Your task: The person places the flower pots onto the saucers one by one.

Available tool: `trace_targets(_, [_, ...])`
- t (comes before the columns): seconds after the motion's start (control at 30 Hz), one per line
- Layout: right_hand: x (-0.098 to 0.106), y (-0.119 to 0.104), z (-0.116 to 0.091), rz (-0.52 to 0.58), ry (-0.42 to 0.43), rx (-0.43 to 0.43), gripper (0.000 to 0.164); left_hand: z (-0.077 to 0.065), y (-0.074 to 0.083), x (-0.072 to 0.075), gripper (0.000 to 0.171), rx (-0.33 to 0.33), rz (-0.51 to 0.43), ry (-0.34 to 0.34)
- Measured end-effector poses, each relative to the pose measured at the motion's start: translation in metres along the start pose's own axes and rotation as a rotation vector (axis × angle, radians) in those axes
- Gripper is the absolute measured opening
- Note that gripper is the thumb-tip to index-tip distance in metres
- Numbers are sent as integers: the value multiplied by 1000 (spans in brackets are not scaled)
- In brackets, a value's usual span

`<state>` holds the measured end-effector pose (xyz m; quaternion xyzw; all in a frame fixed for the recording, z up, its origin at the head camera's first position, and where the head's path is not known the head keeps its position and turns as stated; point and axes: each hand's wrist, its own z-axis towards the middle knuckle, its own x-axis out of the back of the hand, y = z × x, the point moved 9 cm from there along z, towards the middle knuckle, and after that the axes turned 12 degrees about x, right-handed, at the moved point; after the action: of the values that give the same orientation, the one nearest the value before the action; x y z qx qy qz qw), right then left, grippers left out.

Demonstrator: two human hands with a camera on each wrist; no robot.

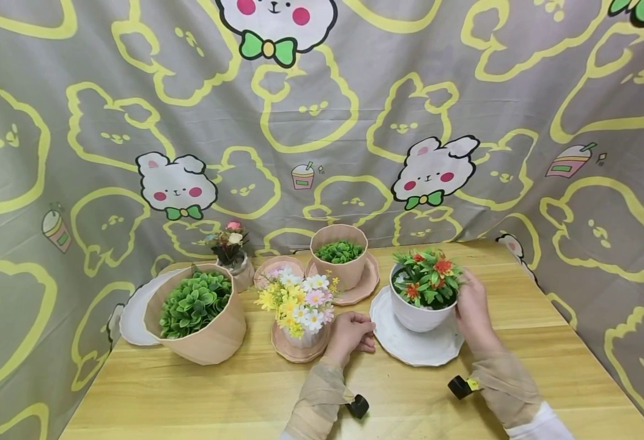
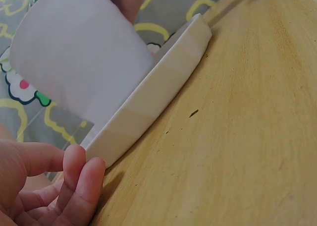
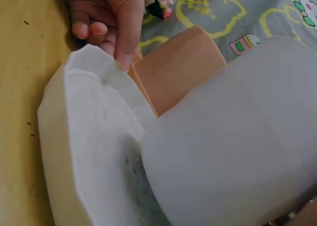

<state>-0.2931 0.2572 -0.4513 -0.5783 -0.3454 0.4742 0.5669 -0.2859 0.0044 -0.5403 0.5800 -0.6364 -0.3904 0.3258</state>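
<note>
A white flowerpot (image 1: pixel 423 318) with green leaves and red-orange flowers (image 1: pixel 429 276) is on the right, over a round white saucer (image 1: pixel 418 354) with a faceted rim. My right hand (image 1: pixel 474 305) grips this pot from its right side, fingers near the rim. At the saucer's left edge, my left hand (image 1: pixel 349 335) pinches the rim between thumb and fingers; the left wrist view shows those fingertips (image 2: pixel 89 179) right at the edge. In the right wrist view the pot's lower wall (image 3: pixel 233 146) overlaps the saucer's inside (image 3: pixel 99 132), where dark specks lie.
Left of my left hand, a small ribbed pot of daisies (image 1: pixel 299 308) stands on a pink saucer (image 1: pixel 294 354). Farther left is a large peach pot (image 1: pixel 206 342) before a white plate (image 1: pixel 134 315). Behind stand another peach pot (image 1: pixel 346 275) on a saucer and a small flower pot (image 1: pixel 239 272).
</note>
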Motion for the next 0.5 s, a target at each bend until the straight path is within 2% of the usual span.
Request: trace_targets(0.5, [-4, 9, 1, -51, -22, 25, 47, 0, 0, 0, 14, 3, -5, -6])
